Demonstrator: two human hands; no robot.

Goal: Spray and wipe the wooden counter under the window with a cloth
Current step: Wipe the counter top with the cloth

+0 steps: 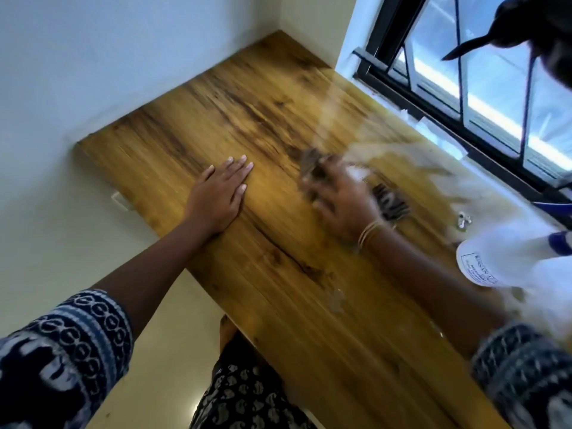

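The wooden counter (253, 119) runs from the far corner toward me under the window (483, 88). My left hand (221, 193) lies flat, fingers straight, on the counter near its left edge. My right hand (340, 199) is blurred by motion in the middle of the counter and presses on a dark striped cloth (390, 202); part of the cloth shows beyond the fingers too. A white spray bottle (507, 258) with a label stands on the counter at the right, near my right forearm.
White walls close the counter at the far end and on the left. The black window frame (433, 100) borders the right side. A small shiny object (463, 220) lies near the bottle. A wet patch (335, 300) marks the wood close to me.
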